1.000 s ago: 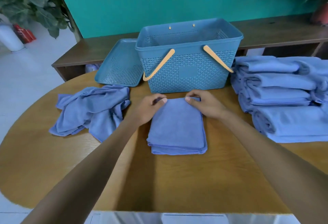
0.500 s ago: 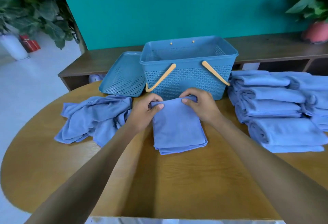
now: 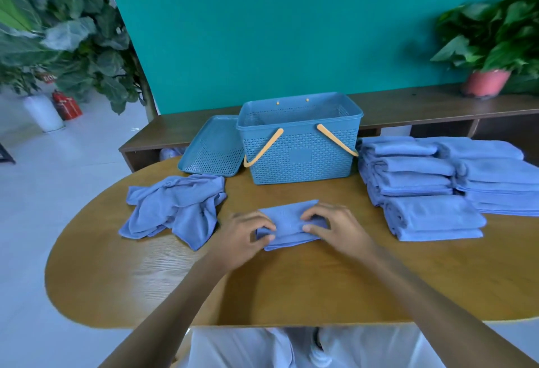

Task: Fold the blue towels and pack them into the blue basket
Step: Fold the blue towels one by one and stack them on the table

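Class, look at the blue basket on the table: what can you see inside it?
Through the open top of the blue basket only its perforated inner walls show, with no towel above the rim. The near wall hides its floor, so anything lying low cannot be seen.

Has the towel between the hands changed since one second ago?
Yes. The towel is now folded shorter, and its far edge lies farther from the basket than before. Both hands grip it.

An office or lobby: teal wall [image 3: 277, 32], potted plants [image 3: 493, 46], fire extinguisher [image 3: 67, 106], tiled floor [image 3: 43, 192]
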